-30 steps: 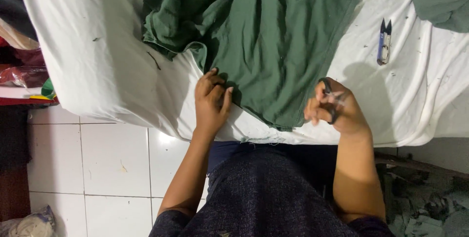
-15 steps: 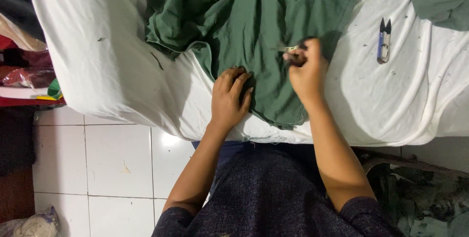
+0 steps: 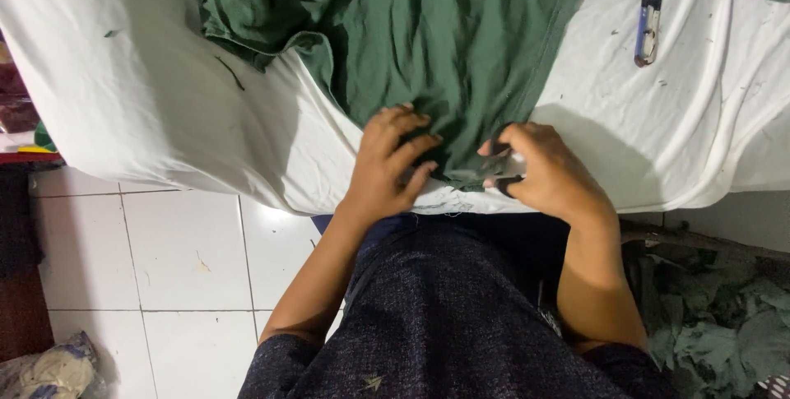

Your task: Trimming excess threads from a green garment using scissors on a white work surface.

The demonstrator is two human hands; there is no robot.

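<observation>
With the left hand (image 3: 387,164) spread flat on the green garment (image 3: 461,45) and the right hand (image 3: 547,173) closed on small snips (image 3: 498,175), a slip could nick cloth or fingertips.

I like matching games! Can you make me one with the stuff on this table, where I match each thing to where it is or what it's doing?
Things:
1. green cloth
2. thread snips
3. left hand
4. right hand

Places:
A. lying alone on the white sheet, top right
B. pressing flat on the cloth's edge
C. spread across the table's middle
D. closed around a small tool at the cloth's edge

Pairs: 1-C, 2-A, 3-B, 4-D
</observation>
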